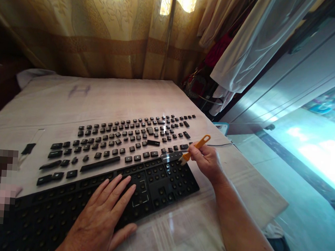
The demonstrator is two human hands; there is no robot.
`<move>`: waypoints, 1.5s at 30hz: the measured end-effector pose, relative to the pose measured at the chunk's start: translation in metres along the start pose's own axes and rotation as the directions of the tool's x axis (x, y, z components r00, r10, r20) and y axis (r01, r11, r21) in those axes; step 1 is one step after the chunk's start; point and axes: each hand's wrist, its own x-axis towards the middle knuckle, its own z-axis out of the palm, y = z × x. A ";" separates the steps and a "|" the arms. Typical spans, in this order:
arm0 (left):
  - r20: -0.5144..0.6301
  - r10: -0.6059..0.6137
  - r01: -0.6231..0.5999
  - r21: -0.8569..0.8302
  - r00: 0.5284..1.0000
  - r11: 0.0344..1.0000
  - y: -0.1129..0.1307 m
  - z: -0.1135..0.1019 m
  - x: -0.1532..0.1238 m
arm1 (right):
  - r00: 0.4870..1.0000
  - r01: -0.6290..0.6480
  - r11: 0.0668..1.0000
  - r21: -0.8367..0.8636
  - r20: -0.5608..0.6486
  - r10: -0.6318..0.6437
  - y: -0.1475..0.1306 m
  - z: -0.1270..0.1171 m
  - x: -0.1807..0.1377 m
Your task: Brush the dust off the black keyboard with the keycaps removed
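Observation:
A black keyboard (153,201) with its keycaps off lies slantwise across the near part of the cloth-covered table. Flat on its middle rests my left hand (107,205), fingers stretched out and holding nothing. My right hand (207,159) grips a small brush (203,140) with an orange handle that ends in a loop. The pale bristles touch the keyboard near its far right corner. Beyond the keyboard, many loose black keycaps (106,137) are laid out in rough rows. Among them is the long spacebar (100,164), just past the keyboard's far edge.
A small black piece with a thin wire loop (28,148) lies at the left. Yellow patterned curtains (128,34) hang behind the table (123,95). White clothes (243,58) hang at the right, above a tiled floor (268,159). A cable (220,145) runs off the right edge.

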 end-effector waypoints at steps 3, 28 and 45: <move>-0.004 0.005 -0.005 0.004 1.000 1.000 0.000 -0.001 0.000 | 1.000 -0.003 0.999 0.051 -0.012 0.003 -0.002 0.000 0.000; 0.101 -0.045 0.048 -0.023 0.994 0.999 0.008 -0.011 0.001 | 0.994 0.016 1.000 0.015 -0.106 -0.015 0.005 0.000 -0.005; 0.102 -0.069 0.075 -0.065 0.992 0.995 0.010 -0.010 0.001 | 0.989 -0.024 0.995 0.094 -0.144 0.038 0.002 0.001 -0.002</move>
